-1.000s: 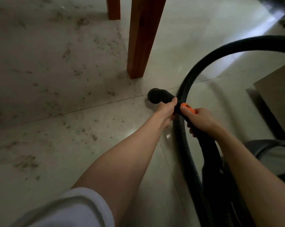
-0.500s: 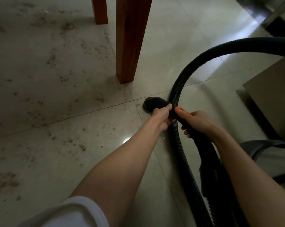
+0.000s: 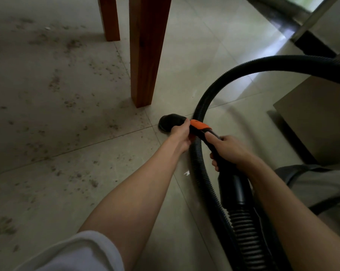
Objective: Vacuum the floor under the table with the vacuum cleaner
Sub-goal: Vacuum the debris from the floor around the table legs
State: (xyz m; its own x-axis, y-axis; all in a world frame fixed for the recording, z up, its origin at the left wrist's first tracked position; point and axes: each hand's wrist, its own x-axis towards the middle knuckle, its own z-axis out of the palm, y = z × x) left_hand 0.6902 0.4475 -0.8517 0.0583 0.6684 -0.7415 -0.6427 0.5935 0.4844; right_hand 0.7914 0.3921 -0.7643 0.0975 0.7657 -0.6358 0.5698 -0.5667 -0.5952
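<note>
Your left hand (image 3: pixel 182 133) sits near the middle of the frame, its fingers curled round the black nozzle (image 3: pixel 170 122) of the vacuum cleaner just behind its flared mouth, which rests on the floor (image 3: pixel 71 145) beside a tile joint. Just to the right of that hand an orange band (image 3: pixel 199 125) wraps the wand. Your right hand (image 3: pixel 228 148) grips the black handle (image 3: pixel 218 153) below the band, thumb laid along the top and fingers wrapped underneath. The ribbed black hose (image 3: pixel 249 68) runs from the lower right up past your hands, then arcs across to the right edge of the frame. Directly above the nozzle stands a reddish wooden table leg (image 3: pixel 145 55), close to it but not touching; a second leg (image 3: pixel 108 18) stands in the upper left centre. Dark crumbs and dust speckle the pale tiles across the left half of the frame. A white sleeve (image 3: pixel 77 253) shows at the bottom left, and grey fabric (image 3: pixel 317 184) at the right edge.
</note>
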